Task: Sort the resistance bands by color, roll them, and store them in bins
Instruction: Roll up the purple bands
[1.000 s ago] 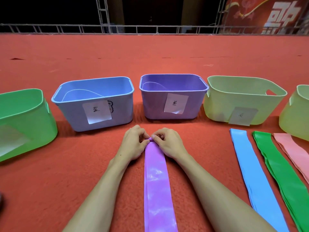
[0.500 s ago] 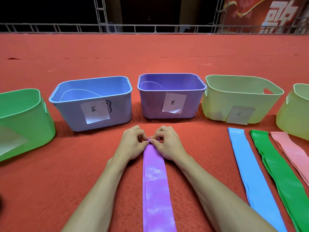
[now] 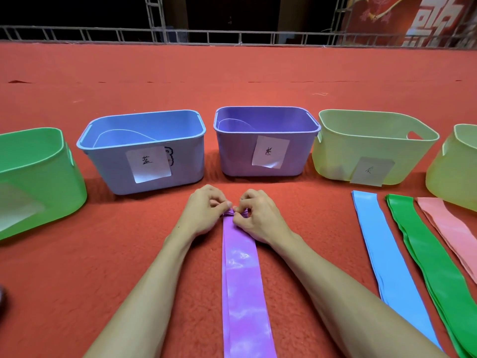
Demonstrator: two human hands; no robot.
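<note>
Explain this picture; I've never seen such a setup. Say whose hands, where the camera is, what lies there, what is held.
No machine: a person's head-worn camera looks down at their own bare hands. The left hand and right hand pinch the bunched far end of a purple band on red carpet. A blue band, green band and pink band lie flat at right. Beyond stand a green bin, blue bin, purple bin and two yellow-green bins.

Red carpet point(image 3: 232, 73), metal railing point(image 3: 232, 37), perhaps a banner point(image 3: 413, 19) beyond.
</note>
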